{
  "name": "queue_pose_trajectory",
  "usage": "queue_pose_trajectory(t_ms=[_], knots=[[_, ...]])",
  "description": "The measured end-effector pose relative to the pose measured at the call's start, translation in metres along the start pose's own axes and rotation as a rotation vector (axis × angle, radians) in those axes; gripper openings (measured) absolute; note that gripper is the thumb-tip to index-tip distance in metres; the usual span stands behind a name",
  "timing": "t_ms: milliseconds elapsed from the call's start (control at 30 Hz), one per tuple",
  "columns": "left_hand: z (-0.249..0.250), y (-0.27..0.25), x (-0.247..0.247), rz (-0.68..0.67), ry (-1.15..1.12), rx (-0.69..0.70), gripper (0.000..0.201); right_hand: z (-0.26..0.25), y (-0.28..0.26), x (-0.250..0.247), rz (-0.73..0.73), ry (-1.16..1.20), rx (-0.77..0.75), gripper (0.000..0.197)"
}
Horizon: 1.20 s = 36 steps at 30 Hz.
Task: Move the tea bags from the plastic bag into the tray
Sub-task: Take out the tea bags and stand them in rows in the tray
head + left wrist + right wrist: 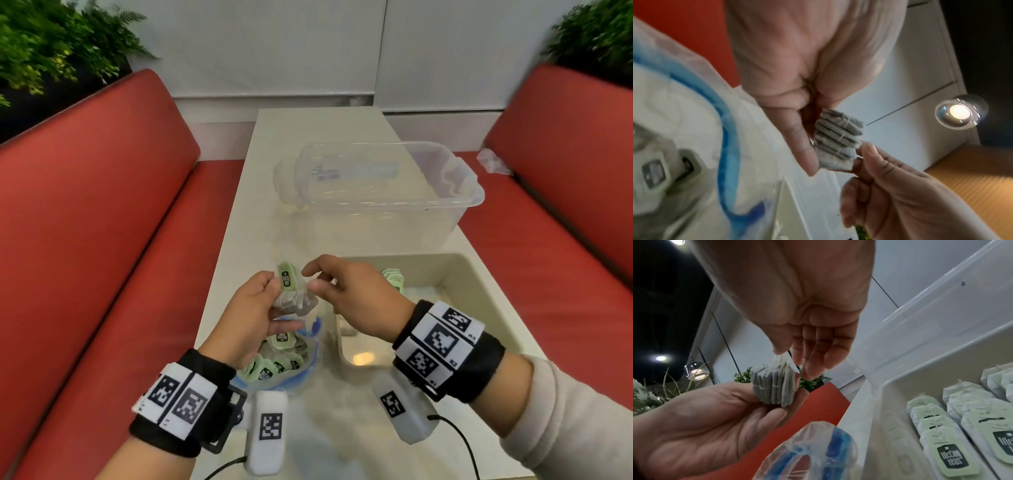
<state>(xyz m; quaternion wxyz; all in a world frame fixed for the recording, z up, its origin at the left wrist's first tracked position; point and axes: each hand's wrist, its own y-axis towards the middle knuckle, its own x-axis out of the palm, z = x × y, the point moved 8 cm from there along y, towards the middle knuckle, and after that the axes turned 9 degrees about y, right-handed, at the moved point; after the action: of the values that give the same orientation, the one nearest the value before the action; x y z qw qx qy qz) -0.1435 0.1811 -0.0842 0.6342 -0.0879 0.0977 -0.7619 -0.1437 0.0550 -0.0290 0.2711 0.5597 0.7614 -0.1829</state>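
Observation:
My left hand [279,294] holds a small stack of grey tea bags [296,299] with green tags upright above the plastic bag [310,346]. The blue-zipped bag lies open on the table with several more tea bags inside. My right hand [313,278] reaches across from the right, fingers loosely spread. Its thumb and fingertips [866,151] touch the stack [838,138], and the thumb meets the bags' tops [781,364]. To the right, the beige tray [479,291] holds rows of tea bags [941,426].
A clear plastic box [394,198] stands on the table behind the tray. Red bench seats [120,257] flank the narrow white table [246,212]. A crumpled bit of plastic [493,161] lies on the right seat. Cables run from my wrist cameras near the front edge.

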Motion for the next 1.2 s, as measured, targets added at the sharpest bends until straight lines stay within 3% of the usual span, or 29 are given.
queue_pose_trajectory(t_ms=[200,367,467,600,733,1033,1200], knots=[[-0.002,0.001,0.028,-0.053,-0.249,-0.093,0.029,0.009,-0.003,-0.013,0.018,-0.032,0.032,0.023],[-0.001,0.003,0.059,-0.163,-0.217,-0.104,0.049,0.027,-0.01,-0.028,0.071,-0.044,0.086,0.018],[0.0,0.007,0.07,-0.173,-0.162,-0.08,0.037,0.036,-0.013,-0.039,0.089,-0.016,0.092,0.007],[0.001,0.011,0.081,-0.162,-0.158,-0.052,0.027,0.051,-0.016,-0.057,0.115,-0.005,0.12,0.008],[0.001,0.013,0.092,-0.181,-0.156,-0.04,0.026,0.058,-0.019,-0.069,0.121,0.097,0.125,0.015],[0.001,0.021,0.111,-0.165,-0.179,-0.046,0.02,0.074,-0.019,-0.093,0.124,0.221,0.15,0.005],[0.003,0.027,0.12,-0.168,-0.143,-0.015,0.019,0.078,-0.013,-0.096,0.013,0.191,0.149,0.013]])
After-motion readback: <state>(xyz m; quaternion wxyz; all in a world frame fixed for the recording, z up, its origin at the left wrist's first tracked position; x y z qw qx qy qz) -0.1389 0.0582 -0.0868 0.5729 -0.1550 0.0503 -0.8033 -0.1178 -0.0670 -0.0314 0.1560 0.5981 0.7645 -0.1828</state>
